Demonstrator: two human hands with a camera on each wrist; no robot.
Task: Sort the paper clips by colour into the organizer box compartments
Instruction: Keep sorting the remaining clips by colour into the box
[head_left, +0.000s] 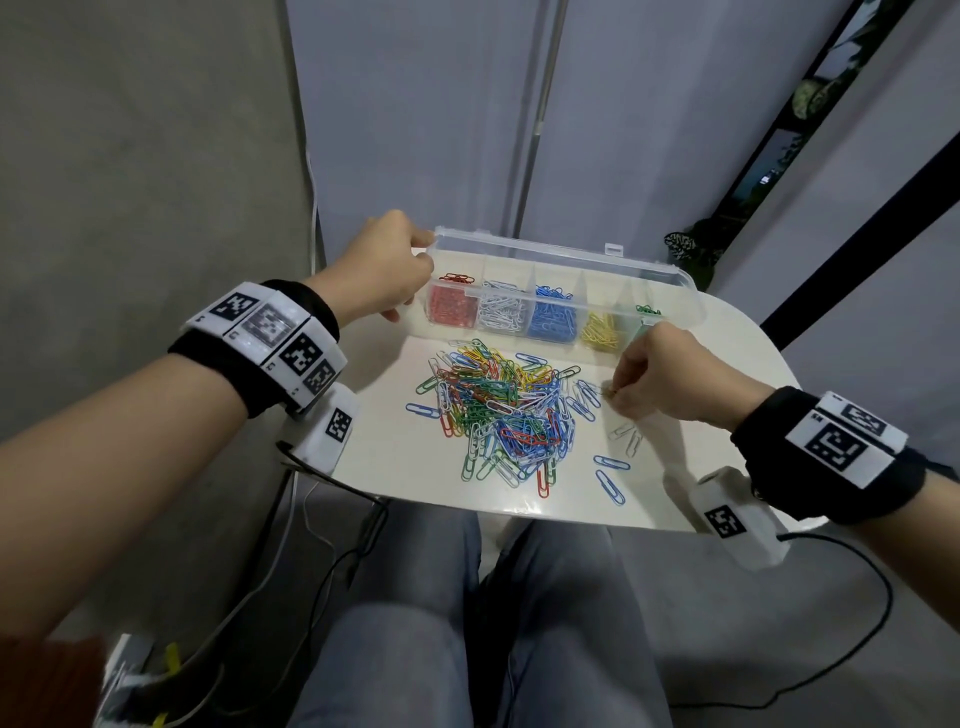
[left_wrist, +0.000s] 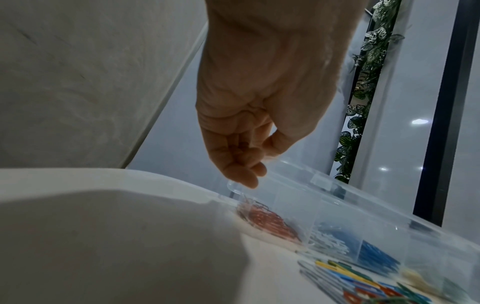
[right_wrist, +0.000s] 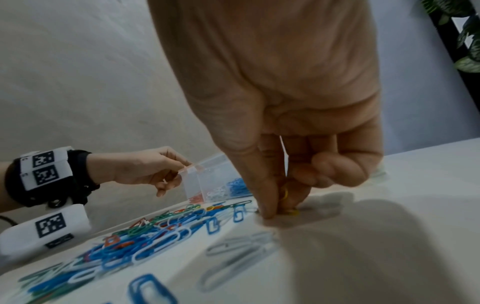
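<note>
A clear organizer box (head_left: 670, 283) lies open at the back of the white table (head_left: 395, 467). Its compartments hold red, white, blue, yellow and green clips, from left to right. My left hand (head_left: 415, 275) grips the box's left end; in the left wrist view its fingers (left_wrist: 244, 174) curl at the box corner (left_wrist: 235, 186). A mixed pile of paper clips (head_left: 498, 410) lies in front of the box. To the right of the pile, my right hand (head_left: 615, 395) pinches a yellow paper clip (right_wrist: 285, 194) between thumb and fingertips, down at the tabletop.
Loose blue clips (head_left: 610, 486) and white clips (head_left: 626, 436) lie near the table's front right. The front edge (head_left: 519, 512) is close to my knees. Cables hang below the table. A leafy plant (head_left: 691, 249) stands behind the box.
</note>
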